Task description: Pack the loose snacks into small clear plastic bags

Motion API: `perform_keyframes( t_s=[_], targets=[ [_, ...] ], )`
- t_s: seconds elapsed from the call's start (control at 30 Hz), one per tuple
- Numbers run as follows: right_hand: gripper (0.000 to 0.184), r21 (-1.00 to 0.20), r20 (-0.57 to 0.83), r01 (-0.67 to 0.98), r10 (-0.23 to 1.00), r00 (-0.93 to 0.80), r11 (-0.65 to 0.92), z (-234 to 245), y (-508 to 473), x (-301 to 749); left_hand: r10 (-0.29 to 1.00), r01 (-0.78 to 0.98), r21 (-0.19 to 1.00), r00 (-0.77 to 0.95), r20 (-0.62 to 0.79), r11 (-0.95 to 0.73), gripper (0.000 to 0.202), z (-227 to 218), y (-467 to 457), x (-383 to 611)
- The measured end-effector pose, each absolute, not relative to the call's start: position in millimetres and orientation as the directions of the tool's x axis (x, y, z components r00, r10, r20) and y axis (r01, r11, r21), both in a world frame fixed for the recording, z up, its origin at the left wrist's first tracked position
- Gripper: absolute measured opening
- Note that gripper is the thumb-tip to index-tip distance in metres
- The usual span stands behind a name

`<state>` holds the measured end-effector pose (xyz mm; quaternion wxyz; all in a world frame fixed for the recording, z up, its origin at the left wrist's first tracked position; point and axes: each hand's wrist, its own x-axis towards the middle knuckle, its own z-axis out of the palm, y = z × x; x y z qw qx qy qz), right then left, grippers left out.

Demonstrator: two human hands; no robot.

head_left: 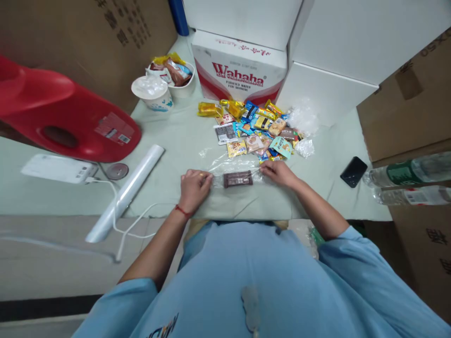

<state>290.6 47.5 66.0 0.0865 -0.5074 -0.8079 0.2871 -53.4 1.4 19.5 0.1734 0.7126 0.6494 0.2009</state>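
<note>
Table [169, 136], pale green. Film [232, 163], clear, crumpled, by the table's near edge. Left hand [193, 188], curled at the film's left end; whether its grip is closed, cannot tell. Right hand [280, 173], grip pinched together on the film's right side. Bar [238, 179], brown-wrapped, on or under the film, between both hands, touching neither; long axis running hand to hand, neither clearly nearer.

Your dark-brown wrapped bar [238, 179] and clear film [229, 164]
The bar lies flat and crosswise before you, near your edge of the desk [183, 136], pale print up; the thin, wrinkled film spreads around it.
</note>
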Motion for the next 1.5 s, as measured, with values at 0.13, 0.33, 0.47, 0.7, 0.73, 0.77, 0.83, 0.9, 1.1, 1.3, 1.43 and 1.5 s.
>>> perform_keyframes(
  t_s=[0.13,0.33,0.47,0.7,0.73,0.77,0.83,0.9,1.1,1.3,1.43,1.5],
  targets=[
    [0.025,-0.191,-0.197,0.937,0.924,-0.328,0.292,86.5,84.5,264.9,0.996,0.907,0.416,-0.084,0.020,0.068,0.033,15.0,20.6,-37.8],
    [0.059,-0.158,-0.049,0.868,0.874,-0.483,0.471,86.7,113.8,194.3,0.979,0.879,0.456,-0.192,0.063,0.143,0.080,8.4,20.2,-27.7],
    [0.045,-0.145,-0.220,0.894,0.867,-0.447,0.424,74.3,128.0,172.9,0.972,0.841,0.498,-0.236,-0.013,0.211,0.100,10.8,25.7,-26.3],
    [0.037,-0.291,-0.122,0.664,0.661,-0.740,0.689,80.0,85.5,194.3,0.961,0.811,0.519,-0.259,-0.095,0.270,0.024,9.7,35.4,-24.1],
    [0.036,-0.278,-0.107,0.619,0.617,-0.780,0.735,78.7,73.4,197.9,0.961,0.809,0.523,-0.262,-0.084,0.267,0.015,8.3,35.3,-23.3],
    [0.035,-0.266,-0.099,0.575,0.572,-0.814,0.773,75.9,61.5,201.1,0.961,0.805,0.533,-0.272,-0.060,0.261,0.010,6.9,34.8,-22.7],
    [0.034,-0.243,-0.108,0.526,0.516,-0.850,0.815,66.6,41.6,206.9,0.957,0.774,0.592,-0.290,0.015,0.225,0.006,5.0,33.1,-23.8],
    [0.035,-0.232,-0.122,0.533,0.519,-0.846,0.814,55.3,29.0,211.9,0.964,0.698,0.705,-0.254,0.081,0.125,0.004,5.3,30.0,-29.9],
    [0.041,-0.325,-0.079,0.601,0.613,-0.786,0.730,39.0,21.2,217.7,0.987,0.412,0.906,0.158,0.035,-0.098,0.008,21.0,9.0,-60.2],
    [0.040,-0.387,-0.067,0.630,0.661,-0.747,0.673,39.8,17.0,216.6,0.982,0.818,0.572,-0.154,0.107,0.066,0.034,29.1,-8.6,-41.6],
    [0.040,-0.367,-0.056,0.631,0.660,-0.749,0.684,35.8,15.2,215.8,0.983,0.765,0.623,-0.179,-0.032,0.160,0.018,30.4,-12.3,-27.0],
    [0.040,-0.361,-0.036,0.628,0.662,-0.748,0.690,33.3,14.3,214.9,0.987,0.662,0.740,-0.163,-0.015,0.120,0.013,32.8,-12.9,-15.8]
  ],
)
